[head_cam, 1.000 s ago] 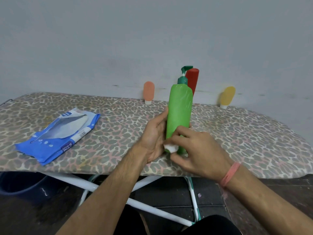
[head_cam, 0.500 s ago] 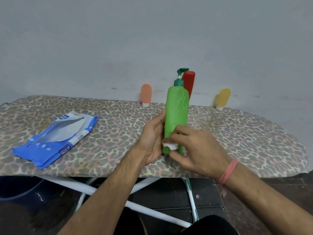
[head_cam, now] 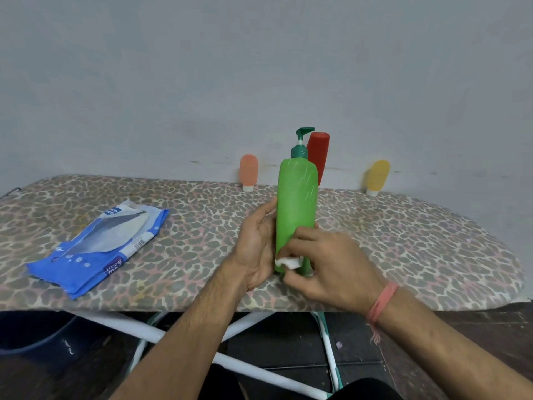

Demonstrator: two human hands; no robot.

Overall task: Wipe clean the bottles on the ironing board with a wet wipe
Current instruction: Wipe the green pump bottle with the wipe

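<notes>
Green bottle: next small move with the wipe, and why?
Probably slide the wipe up the green bottle. The right hand pinches it against the bottle's base, the left hand steadies the bottle upright on the board, and the body above the wipe looks not yet covered.

Upright green pump bottle (head_cam: 297, 203), wipe (head_cam: 288, 262) against base
</notes>
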